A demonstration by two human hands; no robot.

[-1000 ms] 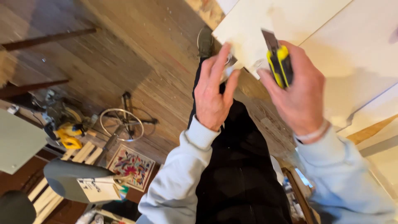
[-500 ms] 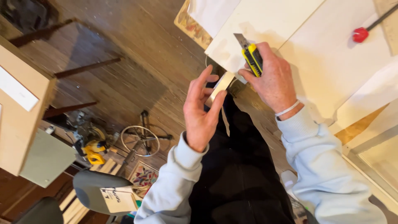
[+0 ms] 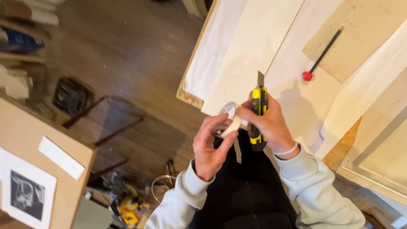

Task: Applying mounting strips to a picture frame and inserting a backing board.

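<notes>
My right hand (image 3: 271, 125) grips a yellow and black utility knife (image 3: 257, 114) with its blade pointing up over the table's near edge. Its fingertips also pinch a roll of pale masking tape (image 3: 229, 111). My left hand (image 3: 210, 146) sits just below and left of it, fingers holding a strip of tape (image 3: 231, 126) pulled from the roll. Both hands hover over my dark trousers, at the edge of the worktable (image 3: 296, 91), which is covered with cream sheets.
A black pencil-like tool with a red ball end (image 3: 320, 57) lies on the table beside a brown board (image 3: 356, 36). A framed panel (image 3: 381, 157) stands at the right. A cardboard box (image 3: 38, 169) stands at the left; tools (image 3: 127, 208) lie on the wooden floor.
The view has swung down and left over the table. My hands came together; the left hand, open before, now holds the tape strip against the roll at my right hand.
</notes>
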